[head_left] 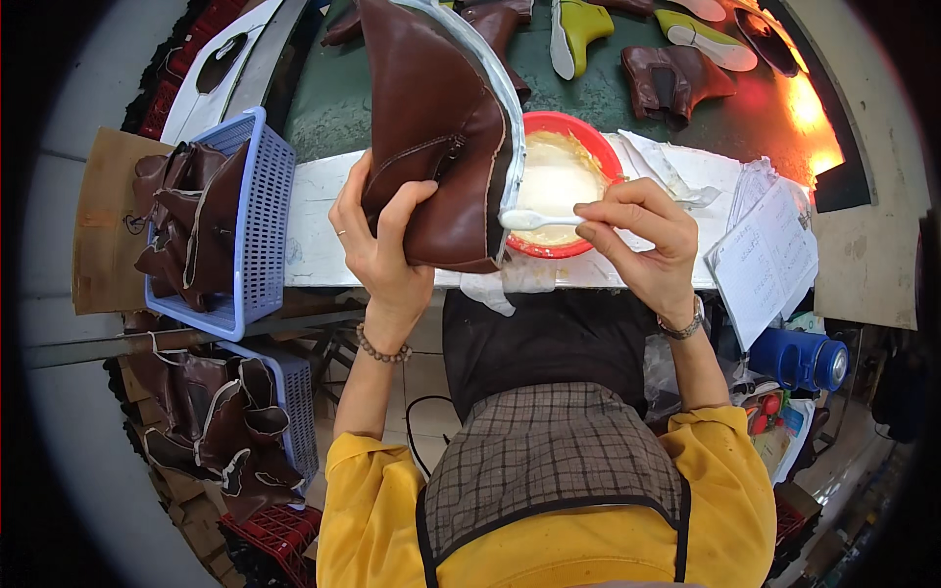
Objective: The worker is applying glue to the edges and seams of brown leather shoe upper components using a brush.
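Observation:
My left hand [382, 240] grips a brown leather boot upper [431, 127], holding it upright over the edge of the white work surface [314, 211]. Along the upper's right edge runs a pale glue-coated rim. My right hand [642, 235] pinches a small white brush [534, 220], and its tip touches the lower right edge of the upper. Just behind the brush sits a red bowl [573, 127] of whitish glue.
A blue basket [257, 211] with several brown uppers stands at the left; a second basket of them sits lower left [240, 421]. Papers [765, 260] lie at the right, a blue bottle [804, 358] below them. More uppers and yellow-green lasts [578, 29] lie on the green belt behind.

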{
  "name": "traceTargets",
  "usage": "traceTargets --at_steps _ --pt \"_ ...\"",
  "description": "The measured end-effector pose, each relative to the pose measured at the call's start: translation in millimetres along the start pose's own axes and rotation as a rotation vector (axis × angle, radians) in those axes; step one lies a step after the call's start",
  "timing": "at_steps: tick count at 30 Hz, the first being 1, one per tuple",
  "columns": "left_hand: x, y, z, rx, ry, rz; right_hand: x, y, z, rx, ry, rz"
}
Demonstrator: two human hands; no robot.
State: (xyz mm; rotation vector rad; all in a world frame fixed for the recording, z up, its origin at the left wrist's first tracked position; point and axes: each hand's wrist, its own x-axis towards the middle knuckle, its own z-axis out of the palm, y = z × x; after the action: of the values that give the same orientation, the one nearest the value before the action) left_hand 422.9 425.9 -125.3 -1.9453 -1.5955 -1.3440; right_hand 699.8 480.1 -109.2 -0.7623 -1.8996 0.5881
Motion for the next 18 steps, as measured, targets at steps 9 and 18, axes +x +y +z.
traceTargets --at_steps 9,18 --pt "1 -15 13 0.092 0.007 -0.002 6 -7 -3 0.032 -0.169 0.162" --pt "-35 -89 -64 -0.681 -0.131 -0.898 13 82 -9 -0.860 -0.303 -0.089"
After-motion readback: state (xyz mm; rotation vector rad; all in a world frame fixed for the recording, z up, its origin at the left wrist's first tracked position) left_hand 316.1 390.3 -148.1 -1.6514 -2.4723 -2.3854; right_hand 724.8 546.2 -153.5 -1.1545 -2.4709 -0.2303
